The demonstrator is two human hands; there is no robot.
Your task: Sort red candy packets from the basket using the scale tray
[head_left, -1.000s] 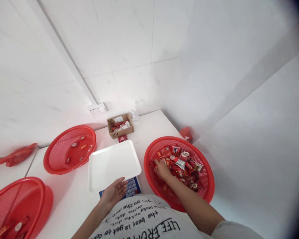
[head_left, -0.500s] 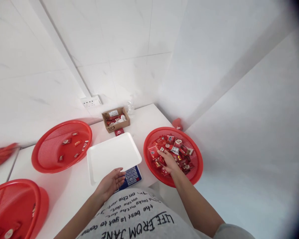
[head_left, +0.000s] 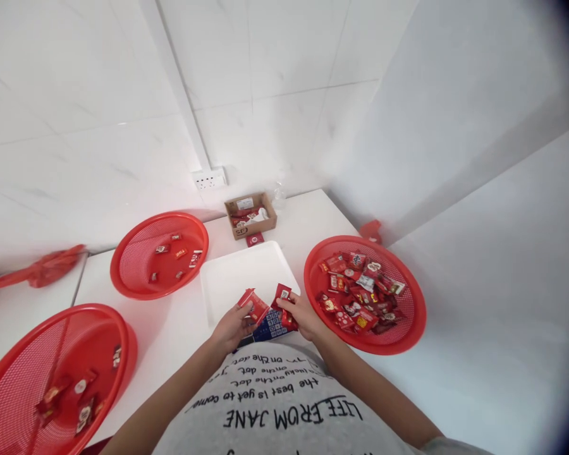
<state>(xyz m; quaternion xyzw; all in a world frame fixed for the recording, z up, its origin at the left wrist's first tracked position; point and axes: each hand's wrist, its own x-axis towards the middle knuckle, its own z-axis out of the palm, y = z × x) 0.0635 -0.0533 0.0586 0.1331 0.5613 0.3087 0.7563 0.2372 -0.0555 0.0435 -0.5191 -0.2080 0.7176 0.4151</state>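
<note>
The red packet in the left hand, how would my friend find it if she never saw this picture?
Start at the white tray between the red baskets. At its near edge, above the blue keypad, the left hand pinches a red packet. It is to the left of the packets in the right hand, and no basket holds it.
</note>
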